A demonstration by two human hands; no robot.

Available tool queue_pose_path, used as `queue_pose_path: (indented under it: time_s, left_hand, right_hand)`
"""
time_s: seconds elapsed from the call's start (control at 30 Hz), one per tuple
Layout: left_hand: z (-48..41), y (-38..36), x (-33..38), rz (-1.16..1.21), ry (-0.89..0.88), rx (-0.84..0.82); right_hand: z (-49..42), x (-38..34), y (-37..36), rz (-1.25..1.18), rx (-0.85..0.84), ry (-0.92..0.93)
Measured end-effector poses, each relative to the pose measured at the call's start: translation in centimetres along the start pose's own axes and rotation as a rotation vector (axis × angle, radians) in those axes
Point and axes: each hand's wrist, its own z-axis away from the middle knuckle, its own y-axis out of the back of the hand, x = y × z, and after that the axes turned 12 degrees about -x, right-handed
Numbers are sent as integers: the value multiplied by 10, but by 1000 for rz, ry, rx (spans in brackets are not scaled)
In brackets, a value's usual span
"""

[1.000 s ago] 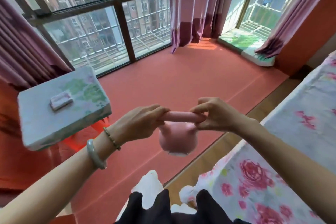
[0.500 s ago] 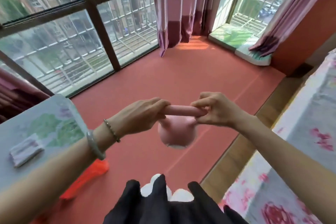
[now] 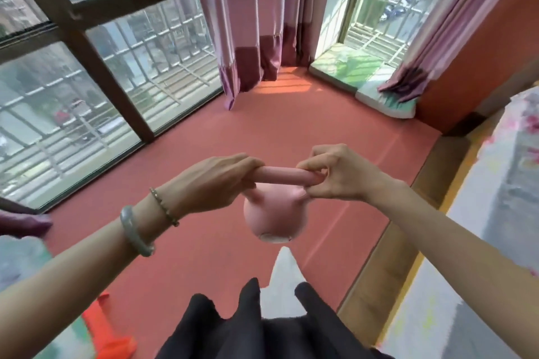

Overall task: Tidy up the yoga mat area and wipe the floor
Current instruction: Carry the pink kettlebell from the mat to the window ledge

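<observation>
One dark garment [image 3: 262,329]: at 6 o'clock, nearest the camera, with something white [image 3: 284,285] poking out beyond it; foot or slipper, cannot tell which.
Orange object [image 3: 108,326]: at 7 o'clock on the floor, blurred, kind unclear.
Left wrist: a pale bangle [image 3: 135,232] and a thin bead bracelet [image 3: 164,207].
Left hand [image 3: 215,183]: fingers pressed together and curled over the left end of the handle.
Right hand [image 3: 341,175]: fingers curled over the right end, thumb under it, pinching the bar.
Kettlebell [image 3: 275,218]: pink, hanging at the centre from its handle [image 3: 280,176] between both hands, in the air above the mat and touching nothing else.
Yoga mat [image 3: 262,131]: red, spreading from the centre out to 12 o'clock.
Wood floor strip [image 3: 393,256]: at 4 o'clock, just beside the mat's edge.
Bed [image 3: 495,213]: flowered cover, at 3 o'clock.
Cushion [image 3: 385,93]: at 1 o'clock on the sill.
Curtain [image 3: 256,23]: at 12 o'clock; window [image 3: 87,81] at 10 o'clock.
Step in hand: likely the tidying part, carrying the weight off the mat; wiping looks not yet begun.
Next move calls for: a resting spot off the mat, then a slow two-handed lowering, base first, kept away from the feet.
</observation>
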Motion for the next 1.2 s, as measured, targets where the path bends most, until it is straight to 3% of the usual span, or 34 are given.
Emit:
queue_pose_path:
  time_s: [0.37,0.73,1.0,1.2]
  left_hand:
    - [-226,48,-115,40,-74,11]
    - [-449,80,-279,48,-256,-93]
    - [-594,109,-374,16,-291,-105]
    - [-705,119,-434,36,-341,-110]
  right_hand:
    - [-108,182,128,10,46,-44]
    - [-239,352,212,18,109,-258]
    - [-322,463,272,36,241,-293]
    - [-376,561,319,33,235,-295]
